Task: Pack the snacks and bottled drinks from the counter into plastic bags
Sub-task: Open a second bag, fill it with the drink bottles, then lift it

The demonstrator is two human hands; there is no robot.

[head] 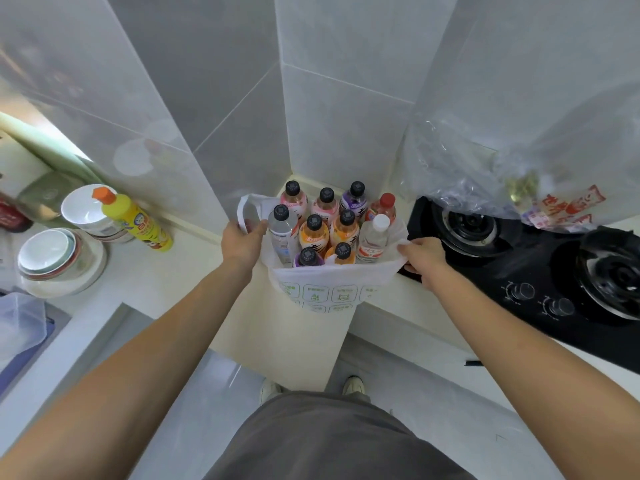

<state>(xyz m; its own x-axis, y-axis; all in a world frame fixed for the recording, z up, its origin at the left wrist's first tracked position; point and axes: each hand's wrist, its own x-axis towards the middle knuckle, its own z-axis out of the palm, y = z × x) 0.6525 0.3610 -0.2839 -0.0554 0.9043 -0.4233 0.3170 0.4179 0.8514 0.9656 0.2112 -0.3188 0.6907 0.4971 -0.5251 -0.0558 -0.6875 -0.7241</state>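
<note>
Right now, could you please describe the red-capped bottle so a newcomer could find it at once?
Start at the black stove and look left to the white bag in the counter corner. The red-capped bottle stands at the cluster's back right, nearest the stove. Its neighbours wear black or white caps.

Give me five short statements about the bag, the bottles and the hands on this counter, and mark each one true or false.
1. Both hands hold the white bag. True: the left hand grips its handle, the right hand its rim.
2. The bottles lie flat on the counter. False: they stand upright.
3. Every bottle has a black cap. False: one cap is red, one white.
4. A yellow bottle with an orange cap stands left of the bag. True.
5. The stove is left of the bag. False: it is on the right.
</note>
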